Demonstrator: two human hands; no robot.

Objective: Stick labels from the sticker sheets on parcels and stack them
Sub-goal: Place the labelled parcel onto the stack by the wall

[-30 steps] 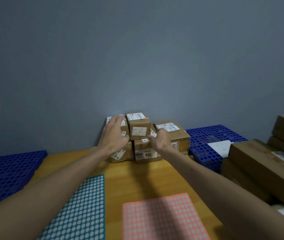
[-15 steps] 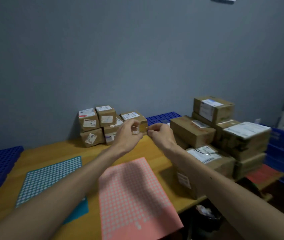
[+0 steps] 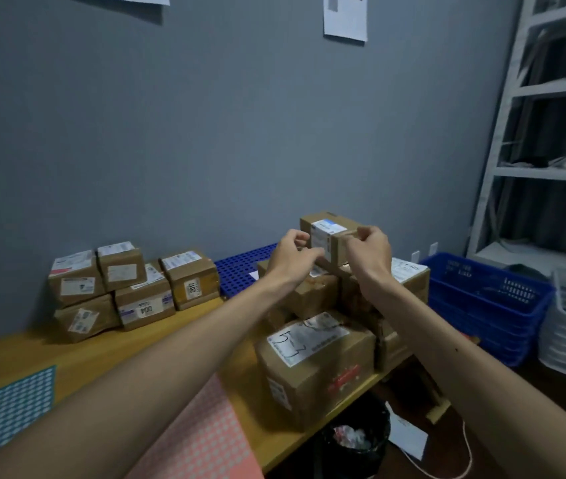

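Bare desk [image 3: 185, 335] strip between left parcel stack [image 3: 129, 288] and right parcel pile [image 3: 319, 354]; wall close behind both.

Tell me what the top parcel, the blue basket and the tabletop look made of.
The top parcel: brown cardboard, matte, with white paper label. The blue basket: likely moulded plastic, slotted walls. The tabletop: probably wood or laminate, smooth yellow-orange, grain unclear.

Labelled brown parcels [image 3: 129, 288] sit stacked at the table's [image 3: 33, 361] back, a taller parcel pile [image 3: 316, 357] fills its right end, and a teal sticker sheet [image 3: 5, 409] and a pink sticker sheet [image 3: 205, 440] lie flat at its front.
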